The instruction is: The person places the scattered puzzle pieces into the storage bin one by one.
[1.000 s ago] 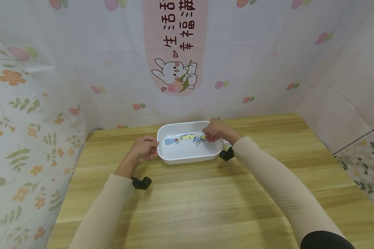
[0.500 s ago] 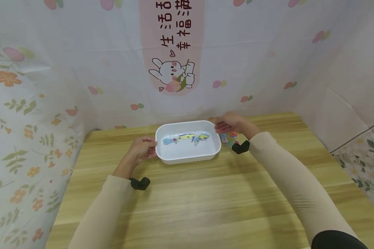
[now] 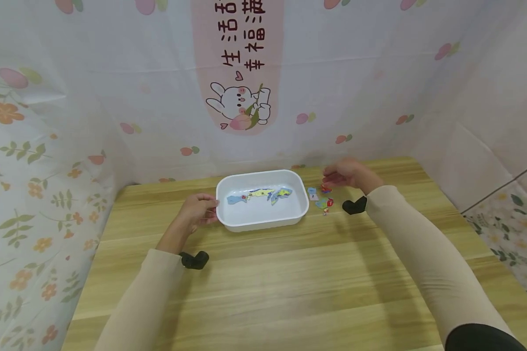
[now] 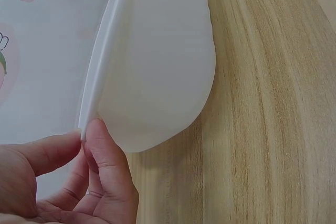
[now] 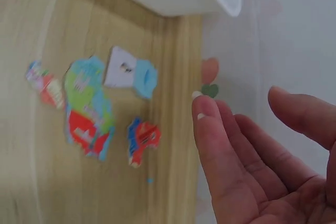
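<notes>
A white plastic tub (image 3: 263, 227) stands near the table's back edge. My left hand (image 3: 197, 212) pinches its left rim between thumb and fingers, plain in the left wrist view. Flat coloured cut-out pieces lie end to end inside: a blue one (image 3: 235, 200), a yellow one (image 3: 260, 193), and a blue-and-yellow one (image 3: 283, 193). To the right of the tub, my right hand (image 3: 347, 174) hovers with extended fingers, holding nothing. Near it on the table lie a white-and-blue piece (image 5: 126, 72), a green-and-red piece (image 5: 86, 100), a red-and-blue piece (image 5: 143, 137) and a small blurred piece (image 5: 47, 85).
Behind the tub hangs a pale printed cloth (image 3: 355, 97) with a rabbit picture, close to the back edge. More cloth (image 3: 35, 195) encloses the left side. Bare wooden table top (image 3: 263, 282) stretches in front of the tub.
My right hand has come out of the tub and moved right, over the loose pieces, which are now uncovered. My left hand keeps its hold on the rim.
</notes>
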{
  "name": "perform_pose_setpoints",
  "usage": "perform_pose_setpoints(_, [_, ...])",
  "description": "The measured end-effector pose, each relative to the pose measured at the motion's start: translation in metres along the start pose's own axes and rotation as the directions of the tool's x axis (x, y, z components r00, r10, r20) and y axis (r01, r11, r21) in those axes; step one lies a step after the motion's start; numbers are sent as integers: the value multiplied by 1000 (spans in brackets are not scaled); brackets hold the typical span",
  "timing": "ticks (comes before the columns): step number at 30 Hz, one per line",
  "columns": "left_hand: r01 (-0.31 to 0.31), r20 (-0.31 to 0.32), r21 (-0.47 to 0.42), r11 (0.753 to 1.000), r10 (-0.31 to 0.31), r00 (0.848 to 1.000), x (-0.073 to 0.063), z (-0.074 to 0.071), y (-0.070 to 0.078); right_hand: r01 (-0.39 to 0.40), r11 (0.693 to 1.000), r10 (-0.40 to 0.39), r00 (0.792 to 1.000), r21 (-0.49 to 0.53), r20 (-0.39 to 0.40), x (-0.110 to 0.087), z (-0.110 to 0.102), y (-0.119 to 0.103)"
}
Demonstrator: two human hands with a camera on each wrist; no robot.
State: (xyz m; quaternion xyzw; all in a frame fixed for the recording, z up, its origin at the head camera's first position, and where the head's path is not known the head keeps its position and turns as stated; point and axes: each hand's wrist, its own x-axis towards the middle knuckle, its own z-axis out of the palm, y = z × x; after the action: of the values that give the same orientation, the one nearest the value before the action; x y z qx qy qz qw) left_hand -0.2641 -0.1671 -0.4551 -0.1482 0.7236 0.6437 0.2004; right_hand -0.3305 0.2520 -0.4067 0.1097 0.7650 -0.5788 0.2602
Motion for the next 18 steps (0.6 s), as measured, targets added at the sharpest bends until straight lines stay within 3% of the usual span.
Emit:
perform_pose_setpoints(8, [-7,5,-1,1000,7,1000,-2,0,1,-74,992,72,997,-101,-23,1,-6,14])
perform_pose_setpoints(14, [-14,11,-3,1000,14,1000,-4,0,1,-91,975,83,995,-205,-47,2,-5,21])
perform_pose_setpoints(18, [-7,12,-6,1000,7,1000,-4,0,1,-116,968,106,993,-221,-54,1,-4,26])
